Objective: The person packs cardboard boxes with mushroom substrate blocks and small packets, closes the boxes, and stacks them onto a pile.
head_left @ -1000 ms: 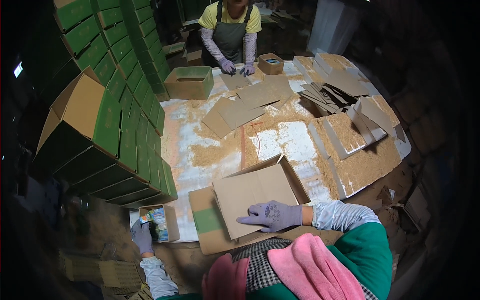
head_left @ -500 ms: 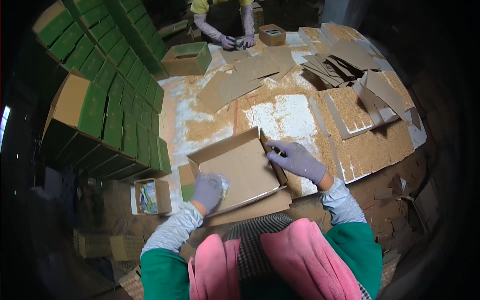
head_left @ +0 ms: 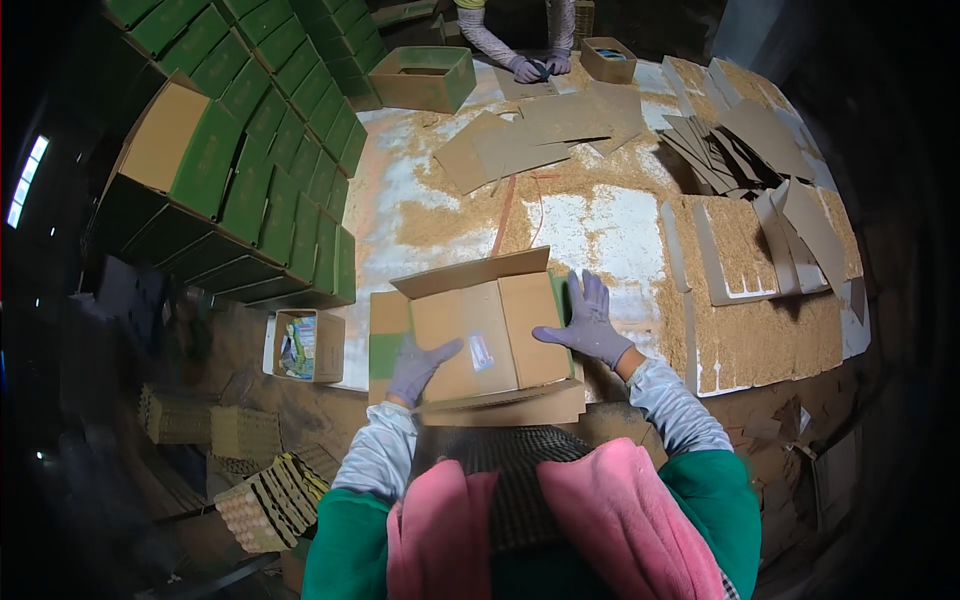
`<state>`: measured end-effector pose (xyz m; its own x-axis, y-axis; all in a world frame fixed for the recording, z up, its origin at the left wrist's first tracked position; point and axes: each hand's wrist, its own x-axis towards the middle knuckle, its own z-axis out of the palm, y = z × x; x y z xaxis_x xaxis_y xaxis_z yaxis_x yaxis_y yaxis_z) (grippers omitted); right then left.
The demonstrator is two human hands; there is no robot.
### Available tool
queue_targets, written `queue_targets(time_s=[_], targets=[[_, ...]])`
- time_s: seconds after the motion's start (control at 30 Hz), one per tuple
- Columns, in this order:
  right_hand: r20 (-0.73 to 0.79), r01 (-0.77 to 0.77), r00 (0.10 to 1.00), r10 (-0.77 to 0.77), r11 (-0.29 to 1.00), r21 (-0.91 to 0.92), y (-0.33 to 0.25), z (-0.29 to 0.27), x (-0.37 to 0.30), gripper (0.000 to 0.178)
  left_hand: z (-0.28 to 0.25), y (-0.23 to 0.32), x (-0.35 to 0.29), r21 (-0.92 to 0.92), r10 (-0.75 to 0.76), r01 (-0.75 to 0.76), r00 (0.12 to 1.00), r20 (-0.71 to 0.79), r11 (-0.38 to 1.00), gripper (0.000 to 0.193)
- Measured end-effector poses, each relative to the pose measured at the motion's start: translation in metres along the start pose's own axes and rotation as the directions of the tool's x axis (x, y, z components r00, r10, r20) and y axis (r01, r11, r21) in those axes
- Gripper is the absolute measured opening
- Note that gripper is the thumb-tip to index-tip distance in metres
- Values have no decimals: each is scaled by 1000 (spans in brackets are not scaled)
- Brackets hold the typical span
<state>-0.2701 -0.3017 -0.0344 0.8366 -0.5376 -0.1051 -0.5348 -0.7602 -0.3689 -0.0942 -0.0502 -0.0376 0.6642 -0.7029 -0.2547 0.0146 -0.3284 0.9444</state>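
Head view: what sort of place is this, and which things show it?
Probably a packing workshop: stacked green cartons, a table strewn with sawdust-like material, and stacks of what look like egg trays.

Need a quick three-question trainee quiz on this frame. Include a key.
1. Multiple choice: the small open brown cardboard box of colourful packets is on which side of the large brown cardboard carton: A left, B right?
2. True or false: the left hand and right hand, both in purple-grey gloves, are at opposite sides of the carton.
3. Fill in: the stacked rectangular cardboard boxes at the left have mostly ____ outsides.
Key: 1 A; 2 true; 3 green.
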Motion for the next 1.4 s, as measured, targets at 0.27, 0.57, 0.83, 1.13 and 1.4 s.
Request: queue_targets(time_s=[0.27,0.57,0.83,1.13,1.4], targets=[[151,-151,989,11,85,985,-77,-31,-12,85,-57,38,-2,68,133,-131,991,-23,989,58],[-748,764,643,-162,201,613,-241,-203,133,47,-393,219,-11,560,603,-445,-54,-796,699,73],[-139,254,783,-606,107,961,-453,-225,191,139,-512,87,48,235,640,-726,349,-684,646,59],[-207,249,954,-218,187,950,-489,-136,236,91,-483,129,48,723,806,-388,99,-584,572,60],[160,17,968,-194,685,729,-183,-34,52,93,-243,45,-48,440,516,-366,806,-291,820,73]])
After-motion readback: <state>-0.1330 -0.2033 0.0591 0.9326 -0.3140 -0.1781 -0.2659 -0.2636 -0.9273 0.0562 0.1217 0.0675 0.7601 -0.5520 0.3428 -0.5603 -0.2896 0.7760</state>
